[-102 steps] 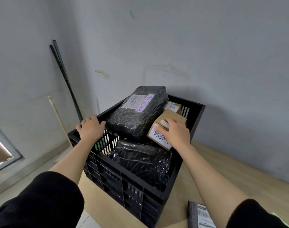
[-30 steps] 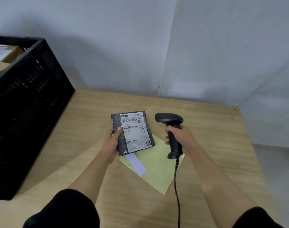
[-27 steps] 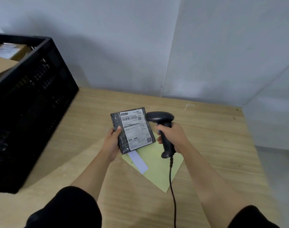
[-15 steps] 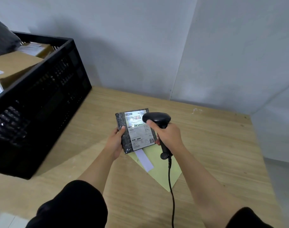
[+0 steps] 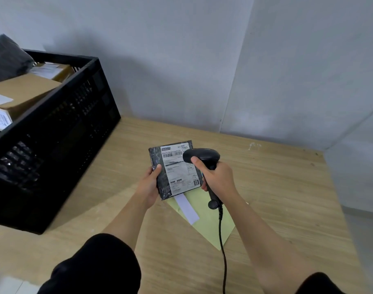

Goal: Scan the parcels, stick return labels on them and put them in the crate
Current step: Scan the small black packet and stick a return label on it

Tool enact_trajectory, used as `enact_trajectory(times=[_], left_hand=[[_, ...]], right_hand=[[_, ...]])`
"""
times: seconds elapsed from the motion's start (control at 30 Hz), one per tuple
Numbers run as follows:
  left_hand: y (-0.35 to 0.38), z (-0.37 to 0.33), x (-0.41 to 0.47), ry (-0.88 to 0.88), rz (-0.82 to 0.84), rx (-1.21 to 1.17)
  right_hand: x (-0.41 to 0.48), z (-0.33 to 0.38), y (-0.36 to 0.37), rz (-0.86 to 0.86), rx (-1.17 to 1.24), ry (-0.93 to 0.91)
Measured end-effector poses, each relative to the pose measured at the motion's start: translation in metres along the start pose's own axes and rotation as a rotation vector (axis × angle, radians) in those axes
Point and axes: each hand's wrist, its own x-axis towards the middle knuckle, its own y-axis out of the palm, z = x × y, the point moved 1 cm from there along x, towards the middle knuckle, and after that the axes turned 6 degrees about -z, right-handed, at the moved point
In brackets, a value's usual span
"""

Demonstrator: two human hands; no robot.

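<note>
A small flat black parcel (image 5: 160, 179) with a white shipping label sits in my left hand (image 5: 149, 185), held by its left edge above the table. My right hand (image 5: 218, 177) grips a black barcode scanner (image 5: 202, 156), its head over the parcel's upper right corner, right next to the barcode. Under the parcel lies a yellow-green label sheet (image 5: 208, 219) with one white label strip (image 5: 186, 209) on it. The black crate (image 5: 60, 132) stands at the left with several parcels inside.
Brown cardboard boxes (image 5: 22, 92) and a black bag (image 5: 5, 56) stick up out of the crate. The scanner cable (image 5: 222, 247) runs down toward me. The wooden table (image 5: 276, 198) ends at grey walls behind and has its edge at the right.
My right hand brought the scanner leftward from beside the parcel until its head is over the label. The view has shifted, so more of the crate shows at the left.
</note>
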Motion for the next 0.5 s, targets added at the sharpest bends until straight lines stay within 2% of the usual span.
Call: enact_trajectory(times=[0.5], left_hand=[[0.0051, 0.0044, -0.0004, -0.021, 0.012, -0.01]], right_hand=[[-0.0061, -0.0013, -0.0001, -0.015, -0.032, -0.046]])
